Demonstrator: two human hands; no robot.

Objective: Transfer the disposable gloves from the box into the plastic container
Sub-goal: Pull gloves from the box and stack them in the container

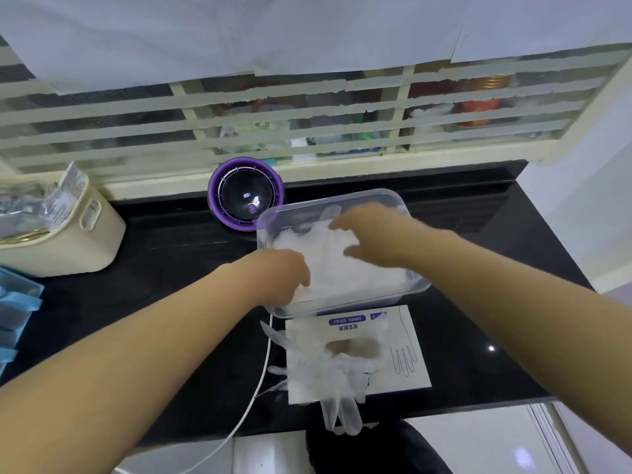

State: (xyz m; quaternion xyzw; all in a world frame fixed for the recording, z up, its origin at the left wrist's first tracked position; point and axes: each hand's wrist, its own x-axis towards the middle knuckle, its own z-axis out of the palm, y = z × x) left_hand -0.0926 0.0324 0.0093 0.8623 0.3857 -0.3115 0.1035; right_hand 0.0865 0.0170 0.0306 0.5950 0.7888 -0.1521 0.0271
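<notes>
Right at the bottom edge a few loose gloves [337,388] are flopped over the counter [164,268] lip, spilling off the left half of the box [407,374], which lies flat just below frame centre with its oval hole facing up. A white cable [264,367] runs down past the box's left side. Just above the box, touching or nearly so, sits the clear container [294,213], with a big white wad of gloves [345,271] already in it. The left hand [284,275] is at its lower-left corner, fingers curled down into the wad and gripping it. The right hand [372,234] is over the upper middle of the pile, fingers spread and loose, a bit blurry, so can't say if it's touching. Behind the container's upper-left corner there's a round purple gadget [246,196], and a beige basket [71,244] sits at far left.
</notes>
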